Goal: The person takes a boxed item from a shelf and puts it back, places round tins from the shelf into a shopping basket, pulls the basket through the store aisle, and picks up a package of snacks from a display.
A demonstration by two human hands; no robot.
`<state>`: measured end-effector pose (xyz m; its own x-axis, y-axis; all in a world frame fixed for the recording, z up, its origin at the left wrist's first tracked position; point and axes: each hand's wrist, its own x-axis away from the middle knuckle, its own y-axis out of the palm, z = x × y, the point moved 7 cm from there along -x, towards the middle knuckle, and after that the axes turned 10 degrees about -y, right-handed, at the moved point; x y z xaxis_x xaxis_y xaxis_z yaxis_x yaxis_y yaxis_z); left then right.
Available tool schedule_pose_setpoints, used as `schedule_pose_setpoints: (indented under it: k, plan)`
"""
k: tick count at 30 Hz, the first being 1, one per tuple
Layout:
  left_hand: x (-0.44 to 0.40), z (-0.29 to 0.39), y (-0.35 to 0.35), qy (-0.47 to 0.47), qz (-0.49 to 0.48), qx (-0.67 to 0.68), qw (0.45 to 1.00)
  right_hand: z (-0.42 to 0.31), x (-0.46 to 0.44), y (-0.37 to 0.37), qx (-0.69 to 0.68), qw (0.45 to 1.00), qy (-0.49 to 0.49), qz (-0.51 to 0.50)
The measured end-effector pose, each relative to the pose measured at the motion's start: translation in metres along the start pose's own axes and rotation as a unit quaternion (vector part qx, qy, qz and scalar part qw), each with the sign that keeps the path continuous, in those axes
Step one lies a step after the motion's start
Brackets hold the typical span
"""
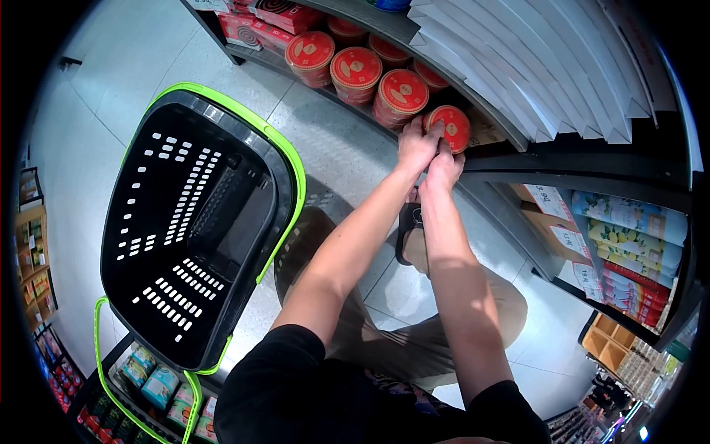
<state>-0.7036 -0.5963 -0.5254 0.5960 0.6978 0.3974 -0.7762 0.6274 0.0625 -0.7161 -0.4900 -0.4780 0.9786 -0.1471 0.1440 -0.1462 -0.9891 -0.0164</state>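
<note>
Both of my hands are at a round red tin (pixel 451 127) at the right end of a row on the low shelf. My left hand (pixel 418 146) lies against the tin's left side, its fingertips at the lid's edge. Below the tin, my right hand (pixel 444 169) has its fingers around the near side, some of them hidden. Similar red tins (pixel 401 91) stand to the left, several in two rows.
A black shopping basket (pixel 200 200) with a green rim stands on the tiled floor (pixel 325 140) at the left. Red boxes (pixel 285 15) are on the shelf's far left. Packaged goods (pixel 629 244) fill a shelf at the right. My sandalled foot (pixel 411 237) is below my hands.
</note>
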Motion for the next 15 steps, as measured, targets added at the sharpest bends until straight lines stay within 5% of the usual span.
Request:
schedule_pose_setpoints:
  k: [2,9,11,15]
  plan:
    - [0.011,0.015,-0.009,0.028,0.058,-0.113,0.992,0.001,0.002,0.000,-0.040,0.999,0.001,-0.010]
    - [0.037,0.037,-0.022,0.016,0.035,-0.147,0.988,-0.014,0.024,-0.008,-0.095,0.994,-0.061,-0.008]
    - [0.049,0.032,-0.013,-0.051,-0.096,0.137,0.985,-0.015,0.034,-0.015,-0.160,0.987,-0.024,0.008]
    - [0.074,0.050,-0.019,0.010,-0.092,0.104,0.990,-0.023,0.046,-0.021,-0.241,0.969,0.030,-0.039]
